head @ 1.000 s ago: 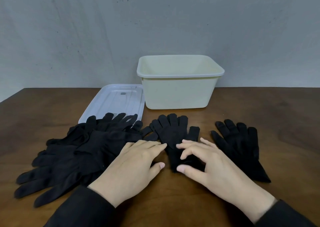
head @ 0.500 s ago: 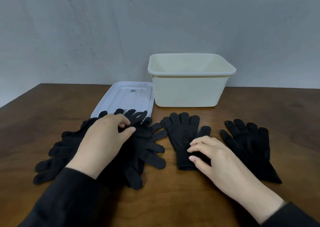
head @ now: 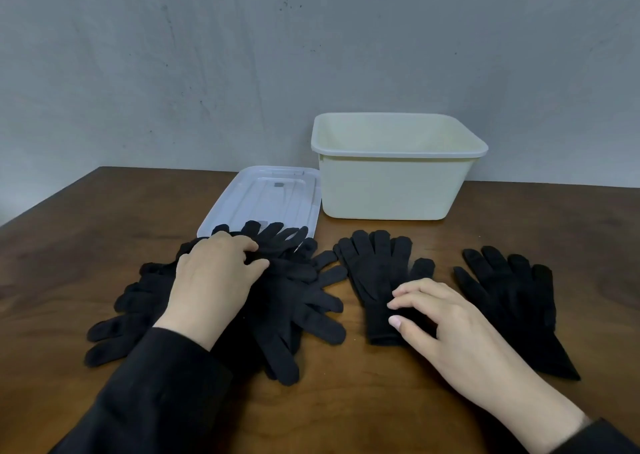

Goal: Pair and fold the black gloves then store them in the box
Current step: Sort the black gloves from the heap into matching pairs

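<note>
- Head view: the middle glove (head: 375,280) lies flat on the wooden table (head: 415,401), fingers pointing toward the box (head: 394,187), cuff toward the person
- The right hand (head: 446,329) rests on that glove's cuff end, fingers curled loosely and thumb alongside; it seems to pin the fabric rather than pinch it, though whether any cloth is caught under the fingertips cannot be told
- The left hand (head: 214,280) lies on the tangled glove pile (head: 277,297) to the left, fingers bent and thumb closing against one glove's fabric, apparently taking hold of a mate for the middle glove
- A further flat glove pair (head: 512,301) sits at the far right, apart from the middle glove
- The lid (head: 266,200) lies just beside the box, and the pile's fingertips overlap its near edge
- The box stands open at the back, with no glove visible inside
- Judgement: pairing is the step in hand. To do it well, lift one single glove clear of the tangle, since the knit fingers may drag neighbours along, then lay it on the pinned glove with cuffs and fingers aligned before folding
</note>
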`<control>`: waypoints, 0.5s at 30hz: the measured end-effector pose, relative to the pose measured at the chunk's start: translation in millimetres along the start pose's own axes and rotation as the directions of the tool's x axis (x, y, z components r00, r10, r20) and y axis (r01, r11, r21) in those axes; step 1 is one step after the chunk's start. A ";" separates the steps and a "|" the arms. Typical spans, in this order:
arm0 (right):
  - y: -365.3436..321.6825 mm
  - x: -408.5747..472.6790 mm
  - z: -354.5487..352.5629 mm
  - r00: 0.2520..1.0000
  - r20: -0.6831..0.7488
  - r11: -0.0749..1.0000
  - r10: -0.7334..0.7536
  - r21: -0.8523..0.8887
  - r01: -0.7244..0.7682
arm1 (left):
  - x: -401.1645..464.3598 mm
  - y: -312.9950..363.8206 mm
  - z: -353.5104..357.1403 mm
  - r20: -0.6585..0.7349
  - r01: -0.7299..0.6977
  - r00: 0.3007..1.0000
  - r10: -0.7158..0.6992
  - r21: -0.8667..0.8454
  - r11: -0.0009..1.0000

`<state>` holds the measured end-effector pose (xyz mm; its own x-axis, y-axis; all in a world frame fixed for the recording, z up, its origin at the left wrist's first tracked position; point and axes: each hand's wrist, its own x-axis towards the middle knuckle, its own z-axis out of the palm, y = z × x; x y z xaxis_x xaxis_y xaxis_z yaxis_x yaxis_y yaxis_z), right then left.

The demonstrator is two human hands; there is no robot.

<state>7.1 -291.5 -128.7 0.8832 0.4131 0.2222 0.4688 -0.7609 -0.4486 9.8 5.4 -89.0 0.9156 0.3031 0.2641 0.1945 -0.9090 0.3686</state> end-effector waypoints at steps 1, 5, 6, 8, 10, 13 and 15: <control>-0.3 0.2 -0.2 1.000 0.001 1.000 0.000 0.001 0.000 | 0.5 -0.5 0.7 0.008 -0.009 1.000 0.009 0.015 1.000; -2.2 -1.1 -1.2 1.000 0.002 1.000 0.015 0.013 -0.015 | 0.6 -0.7 1.5 0.070 -0.060 0.996 0.057 0.051 0.997; -2.4 -1.3 -1.1 1.000 0.003 1.000 0.018 0.018 -0.018 | 0.5 -0.5 0.9 0.072 -0.071 0.995 0.068 0.038 0.997; -2.3 -1.2 -1.3 1.000 0.009 1.000 0.019 0.025 -0.019 | 0.0 -0.7 0.5 0.039 -0.086 0.996 0.086 0.000 0.996; -2.6 -0.7 -1.8 1.000 0.011 0.999 0.023 0.031 -0.023 | 0.1 -0.2 -0.7 -0.040 -0.079 0.996 0.078 -0.046 0.996; -4.4 -0.7 -2.6 1.000 0.011 0.999 0.026 0.042 -0.026 | -0.4 5.5 -8.3 -0.214 -0.097 0.975 0.053 -0.201 0.975; -4.9 -0.6 -3.0 1.000 0.007 0.999 0.027 0.040 -0.028 | -3.8 11.8 -16.0 -0.257 -0.122 0.966 0.017 -0.398 0.909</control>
<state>4.4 -289.4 -124.0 0.8955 0.3955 0.2040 0.4432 -0.7515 -0.4887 3.0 -1.8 -71.4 0.7978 0.3508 0.4903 -0.0744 -0.7498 0.6575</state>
